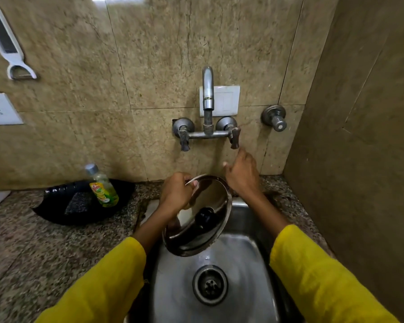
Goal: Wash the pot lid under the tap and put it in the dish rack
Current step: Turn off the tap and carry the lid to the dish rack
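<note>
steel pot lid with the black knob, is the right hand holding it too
No, only the left hand grips the steel pot lid at its rim, while the right hand reaches up toward the right tap handle.

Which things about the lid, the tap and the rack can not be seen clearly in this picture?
Head view only:
- Dish rack: nowhere in frame, so its place is unknown.
- Pot lid: its far rim is covered by the left hand; the underside faces away.
- Water: no stream is visible below the tap spout.
- Right hand: blurred just below the right tap handle; contact cannot be told.
</note>
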